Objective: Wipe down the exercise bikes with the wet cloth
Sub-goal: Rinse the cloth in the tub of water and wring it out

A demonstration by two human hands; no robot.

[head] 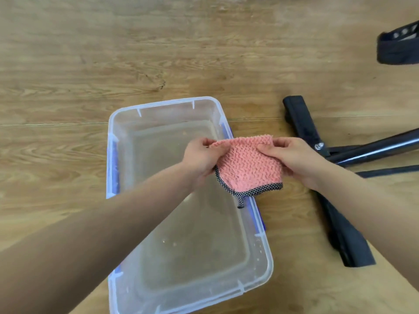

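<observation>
A pink knobbly cloth (247, 166) with a black-and-white dotted trim and a small loop hangs spread between both hands, above the right rim of the tub. My left hand (201, 156) pinches its upper left corner. My right hand (294, 157) grips its upper right edge, thumb on the front. The black base bar of an exercise bike (301, 123) lies on the floor just right of the hands, with a round black frame tube (385, 146) bolted to it and running off to the right.
A clear plastic tub (136, 114) with blue side clips holds shallow water on the wooden floor (68, 64) below my arms. A black bike pedal with strap (399, 46) shows at the upper right edge.
</observation>
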